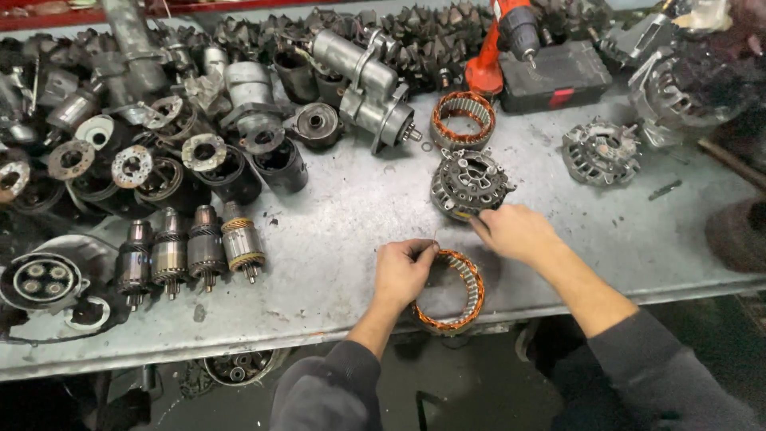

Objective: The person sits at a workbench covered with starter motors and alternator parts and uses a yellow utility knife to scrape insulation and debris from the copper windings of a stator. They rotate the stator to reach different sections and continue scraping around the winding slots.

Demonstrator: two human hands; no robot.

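Note:
My left hand (403, 270) grips the near-left rim of a ring-shaped stator with copper windings (461, 297) that lies at the front edge of the metal bench. My right hand (515, 231) reaches across just behind it, its fingers closed at the near edge of a dark grey alternator housing (469, 182); whether it pinches a wire or the housing itself is hidden. A second copper-wound stator ring (463, 118) lies further back.
Several armatures (191, 249) stand in a row at the left. Starter motors and housings (239, 120) crowd the back left. A red cordless drill (504, 40) and black case (556, 73) sit at the back, another alternator cover (600, 152) at right.

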